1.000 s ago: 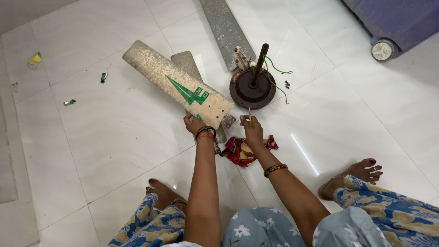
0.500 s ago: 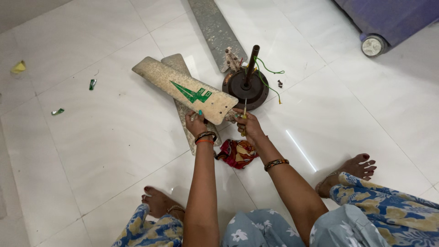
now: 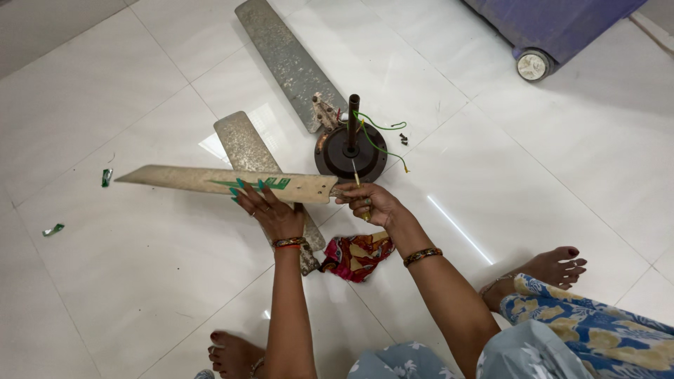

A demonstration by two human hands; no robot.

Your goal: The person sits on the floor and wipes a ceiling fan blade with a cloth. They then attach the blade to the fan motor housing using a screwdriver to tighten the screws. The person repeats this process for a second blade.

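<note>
A dusty cream fan blade (image 3: pixel 210 180) with a green mark is lifted off the floor and turned almost edge-on; my left hand (image 3: pixel 267 210) grips it near its inner end. My right hand (image 3: pixel 368 202) holds the blade's metal bracket end together with a yellow-handled screwdriver (image 3: pixel 359 189) that points at the dark round fan motor (image 3: pixel 349 151). The motor lies on the floor with a rusty rod standing up from it and green wires trailing to its right.
Two more grey blades lie on the white tiles, one (image 3: pixel 288 60) behind the motor, one (image 3: pixel 246 144) under my left hand. A red patterned cloth (image 3: pixel 357 256) lies by my wrists. A blue wheeled object (image 3: pixel 547 28) stands at the far right. Small green scraps (image 3: pixel 107 177) lie left.
The cream blade has been lifted and rotated from lying flat toward the upper left to pointing left, nearly edge-on. My right hand came across to its bracket end.
</note>
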